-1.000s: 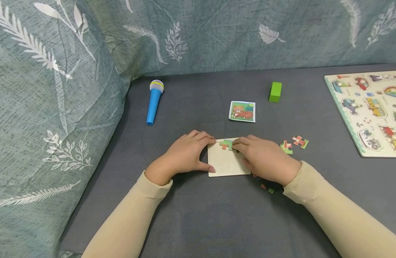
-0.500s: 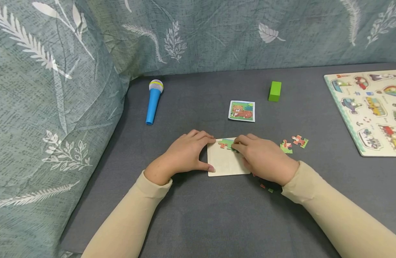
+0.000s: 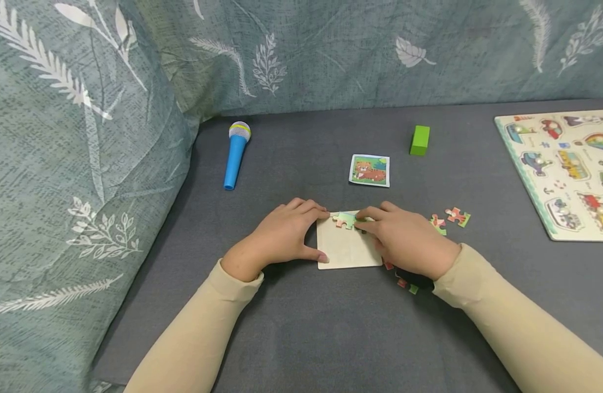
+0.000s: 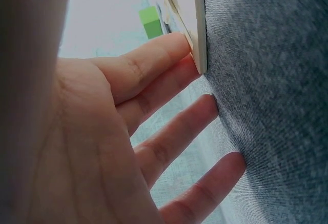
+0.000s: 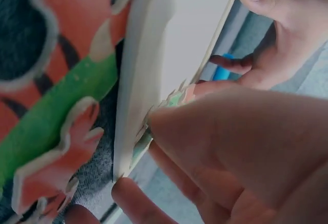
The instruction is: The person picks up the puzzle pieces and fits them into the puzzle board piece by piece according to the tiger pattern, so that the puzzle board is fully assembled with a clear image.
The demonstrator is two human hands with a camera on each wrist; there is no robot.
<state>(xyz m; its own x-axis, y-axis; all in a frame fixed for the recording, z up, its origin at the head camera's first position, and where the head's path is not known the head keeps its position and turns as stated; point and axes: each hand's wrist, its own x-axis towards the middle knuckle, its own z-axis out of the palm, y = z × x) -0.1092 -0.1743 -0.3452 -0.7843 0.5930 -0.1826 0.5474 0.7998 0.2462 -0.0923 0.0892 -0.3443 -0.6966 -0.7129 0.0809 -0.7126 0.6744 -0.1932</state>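
Observation:
A pale wooden puzzle board (image 3: 347,251) lies flat on the dark cloth. My left hand (image 3: 286,232) rests at its left side, the thumb on the near corner and the index finger at the far corner. The left wrist view shows these fingers nearly straight, fingertips against the board's edge. A green and orange puzzle piece (image 3: 344,220) sits along the board's far edge. My right hand (image 3: 409,237) pinches a puzzle piece beside it, mostly hidden under the fingers; in the right wrist view its green edge (image 5: 141,147) shows by the thumb.
Loose puzzle pieces (image 3: 457,216) lie right of the board, others (image 3: 407,286) near the right wrist. Behind stand a tiger picture card (image 3: 369,170), a green block (image 3: 419,140) and a blue toy microphone (image 3: 235,155). A larger picture board (image 3: 571,169) lies far right.
My right index finger is straighter and the hand sits slightly further right. The piece at the board's far edge looks paler and shifted slightly. My left hand holds its place.

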